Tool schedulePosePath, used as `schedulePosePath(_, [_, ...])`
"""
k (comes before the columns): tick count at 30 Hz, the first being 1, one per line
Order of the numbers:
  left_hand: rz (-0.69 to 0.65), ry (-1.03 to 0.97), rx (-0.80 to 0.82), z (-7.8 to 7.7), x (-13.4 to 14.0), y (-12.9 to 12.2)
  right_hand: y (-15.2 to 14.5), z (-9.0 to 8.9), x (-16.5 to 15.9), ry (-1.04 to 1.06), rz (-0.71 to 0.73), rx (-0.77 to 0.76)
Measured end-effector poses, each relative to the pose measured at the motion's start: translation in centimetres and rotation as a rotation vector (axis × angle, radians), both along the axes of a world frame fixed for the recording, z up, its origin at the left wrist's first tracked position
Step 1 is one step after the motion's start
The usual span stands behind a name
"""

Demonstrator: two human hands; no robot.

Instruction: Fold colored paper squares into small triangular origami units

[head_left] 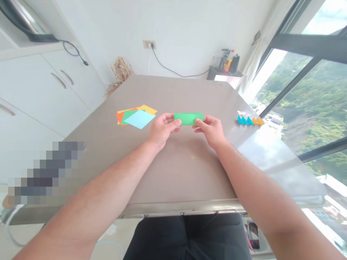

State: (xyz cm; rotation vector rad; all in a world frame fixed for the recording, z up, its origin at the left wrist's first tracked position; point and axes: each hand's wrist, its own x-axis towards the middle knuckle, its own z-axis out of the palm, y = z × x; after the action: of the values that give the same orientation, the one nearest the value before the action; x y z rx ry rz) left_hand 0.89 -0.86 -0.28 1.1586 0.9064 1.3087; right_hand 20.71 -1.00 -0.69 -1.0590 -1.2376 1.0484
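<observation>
A green sheet of paper [187, 119], folded into a narrow rectangle, is held up over the table between my two hands. My left hand [164, 128] pinches its left end, thumb in front and fingers behind. At the right end my right hand [210, 128] grips it the same way, the thumb lying on the lower edge. Left of my left hand lies a fanned-out pile of coloured paper sheets, with a light blue sheet [141, 119] on top and green, orange and yellow ones under it. Small folded paper pieces, blue [245, 120] and orange [258, 121], stand in a row to the right.
The grey-brown table [179, 173] reaches from my lap toward the white wall. A blurred-out patch [48, 173] covers something at its left edge. Bottles [229, 64] stand on a small cabinet beyond the far right corner. A large window [306, 90] runs along the right.
</observation>
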Motion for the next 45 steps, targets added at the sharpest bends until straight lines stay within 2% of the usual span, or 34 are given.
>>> schedulePosePath(4, [0.121,0.04,-0.006,-0.11,0.15,0.06,0.05,-0.22,-0.07,-0.041,0.012,-0.022])
schedulePosePath(9, [0.177,0.042,-0.013,-0.08,0.35,0.11,0.24,-0.56,0.13,-0.107,0.007,-0.044])
schedulePosePath(45, [0.249,0.066,-0.021,-0.15,0.58,0.24,0.14,-0.56,0.01,-0.132,0.006,-0.054])
